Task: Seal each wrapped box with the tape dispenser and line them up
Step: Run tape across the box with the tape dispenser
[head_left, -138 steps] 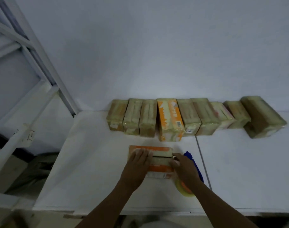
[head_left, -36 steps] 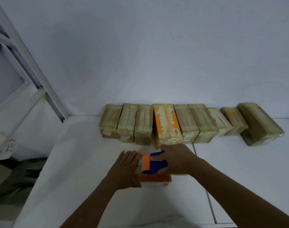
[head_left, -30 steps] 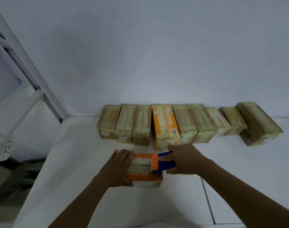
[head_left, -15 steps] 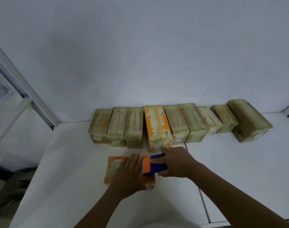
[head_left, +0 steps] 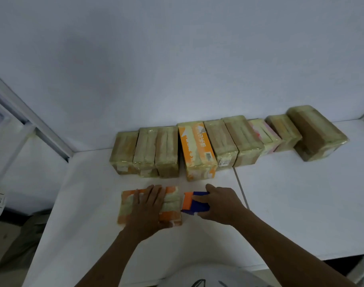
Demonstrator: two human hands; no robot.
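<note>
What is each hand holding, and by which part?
The right hand grips the tape dispenser by its blue body; the left hand lies flat on the orange box, gripping nothing.

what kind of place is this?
Probably a packing or shipping bench: row of tape-wrapped boxes against the wall, plain white table, tape dispenser in the right hand.

A white table [head_left: 301,214] meets a plain pale wall [head_left: 177,59]; a grey metal frame [head_left: 38,125] slants at left; dim light.
</note>
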